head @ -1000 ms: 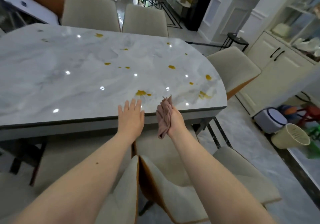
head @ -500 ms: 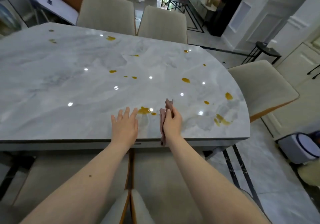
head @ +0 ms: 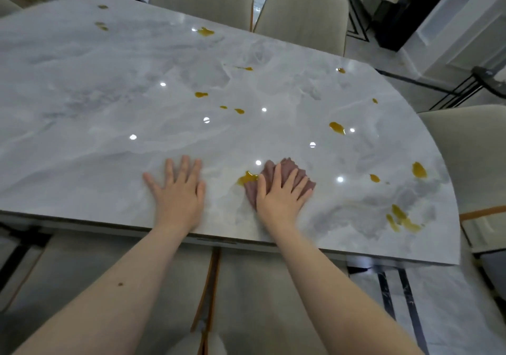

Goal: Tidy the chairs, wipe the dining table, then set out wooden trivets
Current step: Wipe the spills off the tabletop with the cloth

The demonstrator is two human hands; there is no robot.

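Observation:
A grey marble dining table (head: 115, 124) carries several yellow-brown spills. One spill (head: 246, 178) lies right at the left edge of a dusty-pink cloth (head: 287, 169). My right hand (head: 279, 194) presses flat on that cloth with straight, spread fingers, near the table's front edge. My left hand (head: 179, 190) rests flat on the bare marble to the left of the cloth, fingers spread. Other spills sit at the right (head: 402, 219) and in the middle (head: 336, 127).
Two beige chairs (head: 301, 12) stand at the far side and one (head: 471, 157) at the right end. Two more beige chair seats (head: 262, 294) are tucked under the near edge below my arms. A black stand (head: 465, 88) is on the floor at the far right.
My right hand has gone from holding the cloth upright at the table's edge to laying it flat on the marble. My left hand slid further onto the table. The view moved closer.

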